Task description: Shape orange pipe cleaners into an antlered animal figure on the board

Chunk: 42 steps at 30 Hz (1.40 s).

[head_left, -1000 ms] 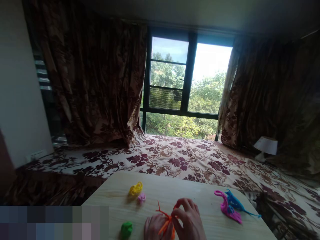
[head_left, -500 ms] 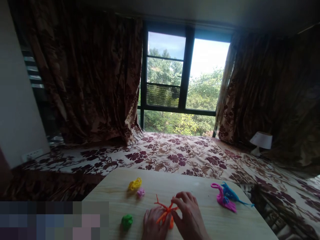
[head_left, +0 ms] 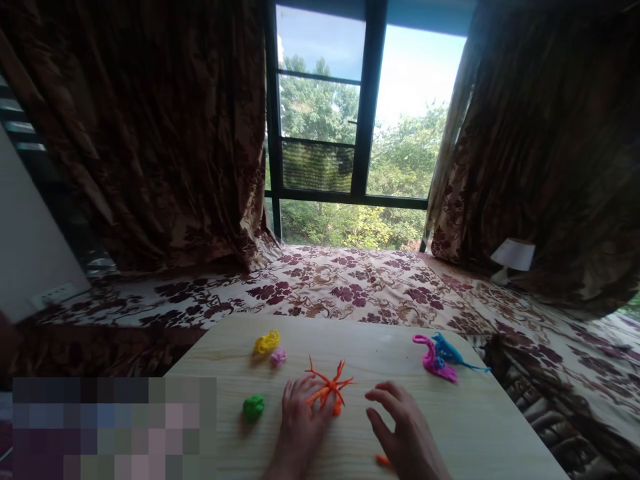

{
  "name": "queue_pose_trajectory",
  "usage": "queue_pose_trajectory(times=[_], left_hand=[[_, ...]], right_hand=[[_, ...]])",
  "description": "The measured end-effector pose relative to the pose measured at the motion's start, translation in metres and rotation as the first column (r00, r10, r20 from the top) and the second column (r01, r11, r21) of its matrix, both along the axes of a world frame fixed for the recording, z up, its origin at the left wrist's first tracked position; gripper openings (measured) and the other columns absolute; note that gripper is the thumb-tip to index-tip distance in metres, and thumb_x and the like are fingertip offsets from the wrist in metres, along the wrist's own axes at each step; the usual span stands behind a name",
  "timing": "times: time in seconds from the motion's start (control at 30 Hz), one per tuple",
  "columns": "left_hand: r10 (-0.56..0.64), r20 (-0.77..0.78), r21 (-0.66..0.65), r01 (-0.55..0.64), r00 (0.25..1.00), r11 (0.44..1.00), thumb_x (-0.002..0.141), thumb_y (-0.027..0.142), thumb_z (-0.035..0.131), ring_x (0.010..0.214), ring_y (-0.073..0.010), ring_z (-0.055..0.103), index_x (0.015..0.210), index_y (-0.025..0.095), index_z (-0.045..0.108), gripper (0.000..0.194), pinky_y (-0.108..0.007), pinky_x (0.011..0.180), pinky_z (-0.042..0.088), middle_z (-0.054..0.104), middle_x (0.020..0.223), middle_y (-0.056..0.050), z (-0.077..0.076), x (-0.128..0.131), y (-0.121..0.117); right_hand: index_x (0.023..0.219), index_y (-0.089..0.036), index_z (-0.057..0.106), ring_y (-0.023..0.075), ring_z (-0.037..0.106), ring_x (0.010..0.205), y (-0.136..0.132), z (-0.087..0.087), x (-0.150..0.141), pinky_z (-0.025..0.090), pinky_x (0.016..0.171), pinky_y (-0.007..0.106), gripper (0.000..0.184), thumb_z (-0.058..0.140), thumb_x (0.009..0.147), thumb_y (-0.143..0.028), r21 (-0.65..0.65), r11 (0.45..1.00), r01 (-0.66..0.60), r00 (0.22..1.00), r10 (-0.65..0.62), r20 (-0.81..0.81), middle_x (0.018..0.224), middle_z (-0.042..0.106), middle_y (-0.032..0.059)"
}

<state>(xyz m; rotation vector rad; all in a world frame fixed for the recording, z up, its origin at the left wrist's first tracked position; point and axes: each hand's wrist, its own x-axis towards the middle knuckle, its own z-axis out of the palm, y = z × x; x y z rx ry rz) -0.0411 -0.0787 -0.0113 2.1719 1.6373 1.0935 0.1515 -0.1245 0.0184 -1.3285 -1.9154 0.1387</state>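
An orange pipe-cleaner figure point(head_left: 330, 387) with spread legs lies on the light wooden table point(head_left: 470, 427). My left hand point(head_left: 301, 423) rests flat beside it, fingertips touching its left side. My right hand point(head_left: 404, 429) hovers just right of the figure with its fingers apart and holds nothing. A small orange scrap point(head_left: 383, 460) lies under that hand's palm.
On the table lie a yellow curl point(head_left: 266, 343), a small pink curl point(head_left: 278, 357), a green ball point(head_left: 254, 407), and a pink and blue pipe-cleaner pair point(head_left: 439, 358). Behind are a floral bedspread point(head_left: 350, 287), a white lamp point(head_left: 512, 257), curtains and a window.
Both hands were pinching the orange figure; now my right hand has let go and moved right, and the figure lies on the table. The camera has tilted down.
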Motion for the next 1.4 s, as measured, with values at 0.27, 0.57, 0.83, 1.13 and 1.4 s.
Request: queue_pose_trajectory(times=[0.27,0.57,0.83,1.13,1.4], left_hand=[[-0.013,-0.001,-0.019,0.013,1.0,1.0,0.082,0.039,0.045,0.098,-0.0222,0.055,0.084,0.027,0.066,0.024,-0.047,0.097,0.031,0.067,0.094,-0.002,0.001,0.0,-0.003],[-0.04,-0.022,-0.013,0.04,0.999,0.999,0.083,0.037,0.045,0.095,-0.0206,0.055,0.082,0.025,0.064,0.023,-0.042,0.094,0.034,0.066,0.09,-0.002,0.001,-0.003,0.001],[-0.053,0.0,-0.005,0.053,0.999,0.999,0.08,0.034,0.048,0.091,-0.0201,0.056,0.079,0.025,0.062,0.017,-0.044,0.095,0.031,0.065,0.085,-0.001,0.003,-0.001,0.0],[-0.059,0.018,-0.016,0.059,0.998,0.998,0.081,0.034,0.047,0.094,-0.0208,0.054,0.081,0.026,0.062,0.018,-0.048,0.097,0.027,0.065,0.088,-0.001,0.001,-0.002,0.0],[-0.07,0.037,-0.028,0.071,0.997,0.997,0.083,0.037,0.043,0.097,-0.0208,0.054,0.083,0.025,0.061,0.022,-0.051,0.099,0.024,0.064,0.09,-0.002,0.003,-0.001,-0.004]], right_hand=[[0.106,-0.024,0.05,0.0144,0.057,0.076,0.019,-0.01,-0.043,0.045,0.068,0.024,0.042,0.051,0.069,-0.004,-0.103,0.993,-0.063,0.994,0.053,-0.1,0.088,0.058,0.0007],[0.085,-0.024,0.059,0.0153,0.052,0.079,0.031,0.01,-0.047,0.038,0.072,0.026,0.011,0.05,0.084,-0.018,-0.044,0.996,-0.075,0.996,0.077,0.05,0.084,0.056,0.0014],[0.082,-0.03,0.065,0.0202,0.045,0.098,0.036,0.026,-0.046,0.032,0.085,0.037,0.011,0.057,0.081,-0.024,0.045,0.999,-0.008,0.988,0.0,0.158,0.102,0.053,0.0024],[0.083,-0.033,0.066,0.0201,0.042,0.103,0.039,0.026,-0.048,0.028,0.089,0.039,0.011,0.056,0.082,-0.028,0.035,0.998,-0.043,0.989,0.038,0.143,0.105,0.051,0.0012],[0.085,-0.033,0.067,0.0196,0.043,0.097,0.037,0.028,-0.048,0.03,0.087,0.037,0.012,0.056,0.082,-0.027,0.019,0.998,-0.058,0.983,0.054,0.175,0.098,0.052,0.0019]])
